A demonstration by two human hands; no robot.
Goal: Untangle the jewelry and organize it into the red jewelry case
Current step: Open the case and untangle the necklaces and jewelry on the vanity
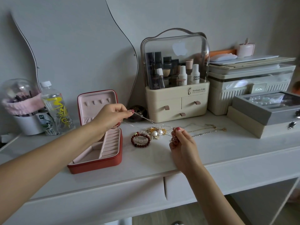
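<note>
Now pinching one silver chain (142,118) at both ends: left hand (112,116) raised beside the open red jewelry case (97,132); right hand (181,140) lower, just right of the bead bracelets (140,140) and pearl tangle (156,132).

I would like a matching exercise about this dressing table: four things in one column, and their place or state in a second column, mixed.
Things:
1. red jewelry case
2. silver chain
3. dark red bead bracelet
4. drink bottle

Place or state:
A. lies on the table, beside the pearls
B. stands at the far left, next to the mirror
C. open, lid upright, pink lining showing
D. stretched between the left hand and the right hand

Pairs: 1-C, 2-D, 3-A, 4-B
</note>
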